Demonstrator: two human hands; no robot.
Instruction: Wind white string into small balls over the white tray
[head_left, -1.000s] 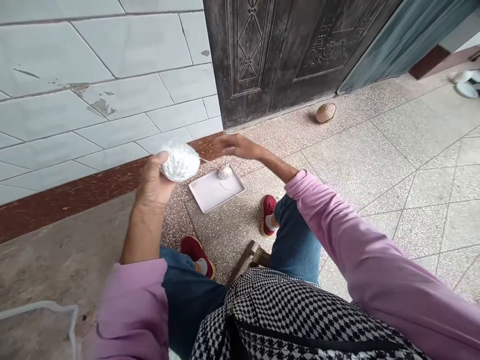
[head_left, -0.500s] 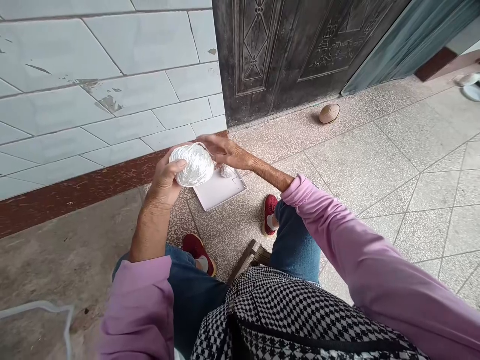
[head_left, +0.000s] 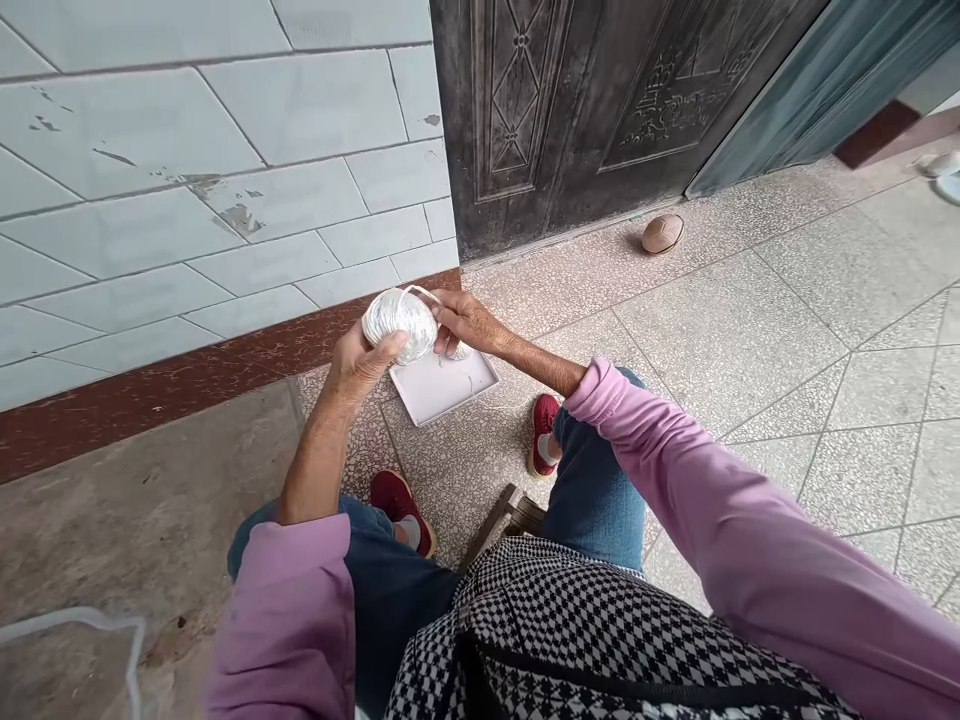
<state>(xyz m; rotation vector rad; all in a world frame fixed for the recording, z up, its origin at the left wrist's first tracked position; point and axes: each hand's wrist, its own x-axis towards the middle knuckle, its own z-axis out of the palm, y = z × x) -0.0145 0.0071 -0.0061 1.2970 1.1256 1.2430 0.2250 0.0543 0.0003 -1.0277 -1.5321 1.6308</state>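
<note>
A white ball of yarn point(head_left: 397, 318) is held up in my left hand point(head_left: 361, 360), the thumb pressed across its near side. From the top of the ball a strand of yarn runs over to my right hand point(head_left: 466, 322), which pinches it at the ball's right side. Below the hands a shallow white box lid or tray point(head_left: 442, 392) lies on the floor. A smaller white bundle point(head_left: 460, 351) sits at its far edge, partly hidden behind my right hand.
A tiled wall point(head_left: 150, 220) and a dark panelled door point(head_left: 570, 130) stand ahead. A brownish ball point(head_left: 662, 233) rests on the floor by the door. Between my legs is part of a wooden stool point(head_left: 499, 520). A pale hose-like strip point(head_left: 82, 618) lies at lower left.
My left hand has shifted right and tilted the yarn ball. My right hand has come in from loosely spread fingers to a pinch on the strand, now drawn over the ball's top.
</note>
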